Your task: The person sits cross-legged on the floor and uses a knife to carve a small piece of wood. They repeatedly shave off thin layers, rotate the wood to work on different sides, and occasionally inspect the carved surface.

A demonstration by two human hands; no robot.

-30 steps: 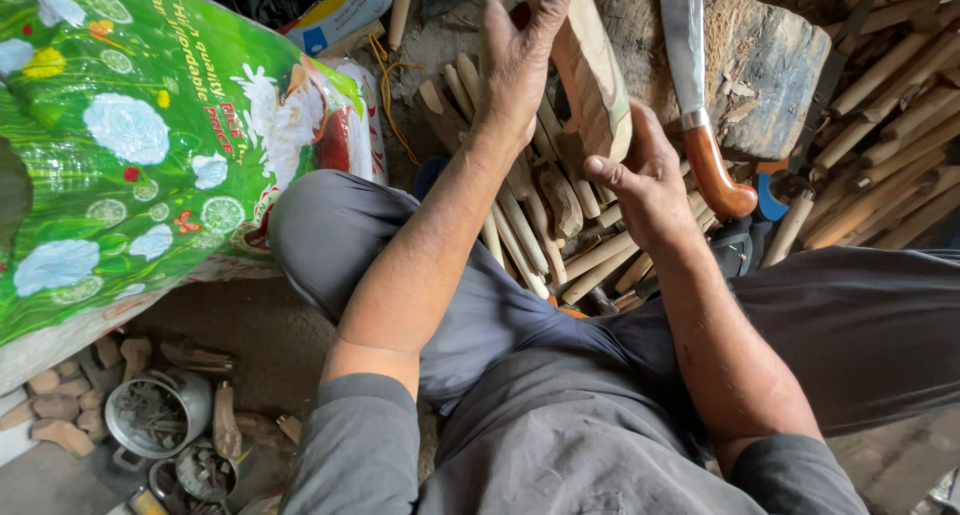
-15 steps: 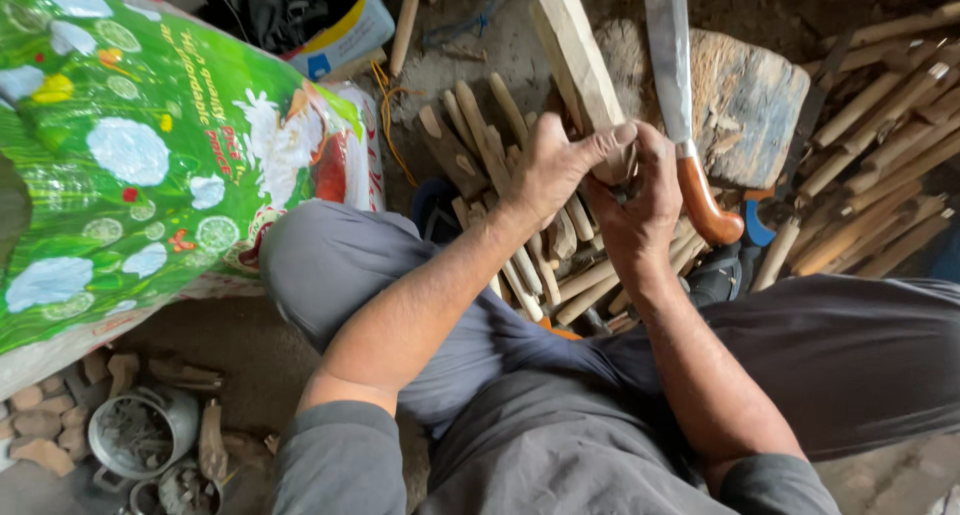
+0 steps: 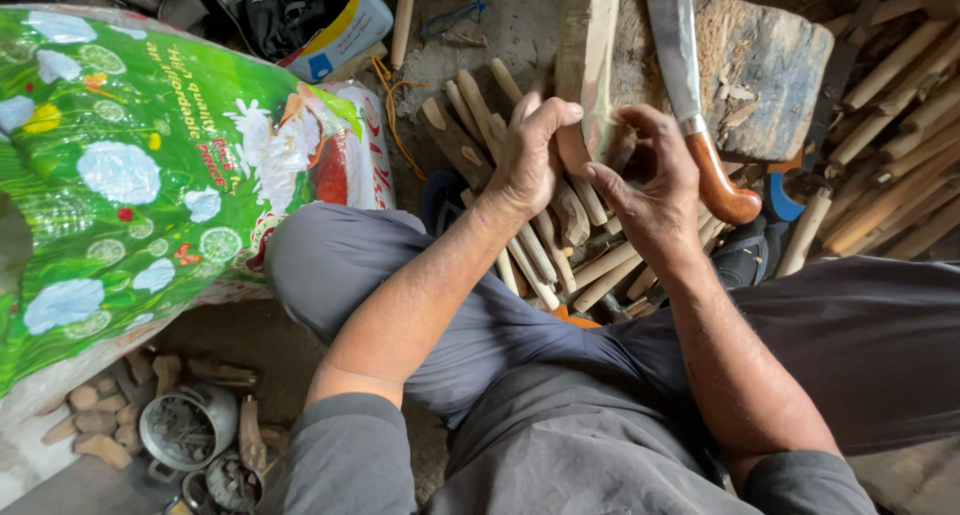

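A flat, pale wooden piece (image 3: 588, 55) stands upright in front of me, its lower end gripped between both hands. My left hand (image 3: 530, 160) wraps it from the left, and my right hand (image 3: 655, 185) closes on it from the right. Just right of the piece, a large knife (image 3: 672, 45) with a brown wooden handle (image 3: 720, 180) sticks in a rough chopping block (image 3: 755, 60). Below my hands lies a heap of carved wooden sticks (image 3: 545, 260). I sit with grey-trousered knees apart.
A big green printed sack (image 3: 130, 175) fills the left. A cardboard box (image 3: 340, 25) stands behind it. More wooden sticks (image 3: 890, 105) pile up at the right. Small metal pots (image 3: 185, 430) and wood chunks (image 3: 85, 425) sit at lower left.
My left hand slid down from the top of the wooden piece to its lower end. Both hands came together around that lower end.
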